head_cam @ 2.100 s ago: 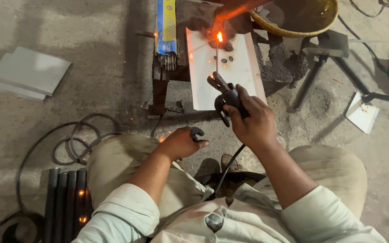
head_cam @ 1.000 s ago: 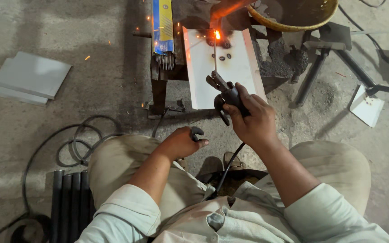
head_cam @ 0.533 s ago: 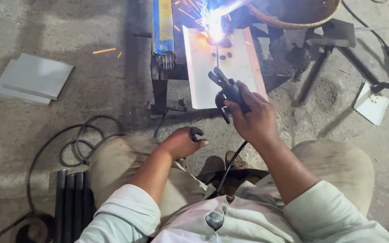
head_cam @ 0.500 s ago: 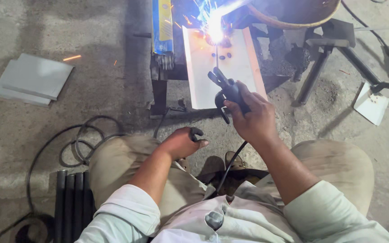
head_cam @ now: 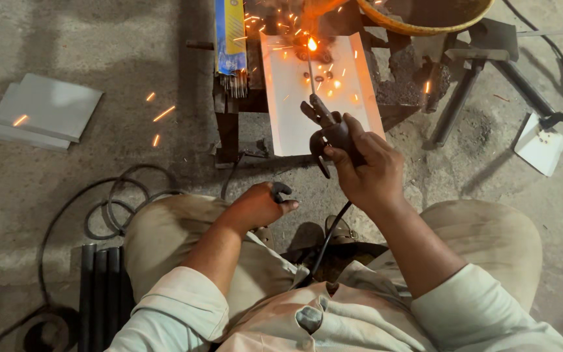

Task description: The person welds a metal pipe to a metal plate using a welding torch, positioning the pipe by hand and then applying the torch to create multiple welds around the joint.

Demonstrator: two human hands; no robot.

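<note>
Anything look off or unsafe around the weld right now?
Yes: sparks are flying well left of the white plate onto the concrete floor, some near the grey slabs. Both the right hand, holding the electrode holder, and the left hand are bare.

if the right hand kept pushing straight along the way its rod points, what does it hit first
Probably the small dark workpiece at the glowing rod tip, lying on the white metal plate. The right hand holds the electrode holder aimed there.

A single head-worn camera looks steeply down from close above the seated person's lap, facing forward over both knees toward the white metal plate point(head_cam: 320, 98) at upper centre.
</note>
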